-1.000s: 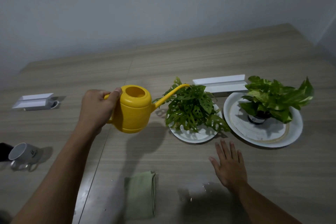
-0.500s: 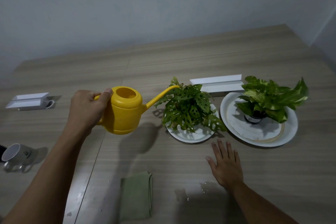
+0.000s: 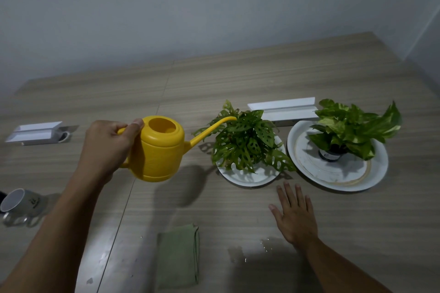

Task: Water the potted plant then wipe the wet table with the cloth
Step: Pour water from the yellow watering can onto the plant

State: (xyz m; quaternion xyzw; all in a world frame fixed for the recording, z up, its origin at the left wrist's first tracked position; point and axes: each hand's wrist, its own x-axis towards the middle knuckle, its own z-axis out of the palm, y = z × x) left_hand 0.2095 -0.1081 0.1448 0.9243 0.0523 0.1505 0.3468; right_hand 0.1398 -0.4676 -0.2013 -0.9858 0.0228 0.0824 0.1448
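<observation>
Can barely shifted since earlier; left hand gripped yellow watering can, spout over holey-leaf plant, right hand flat open; green cloth untouched, droplets unwiped.

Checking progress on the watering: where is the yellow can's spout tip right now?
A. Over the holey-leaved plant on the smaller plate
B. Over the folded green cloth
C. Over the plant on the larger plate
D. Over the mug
A: the left hand holds the watering can, and its spout tip reaches above the holey-leaved plant on the smaller plate.
</observation>
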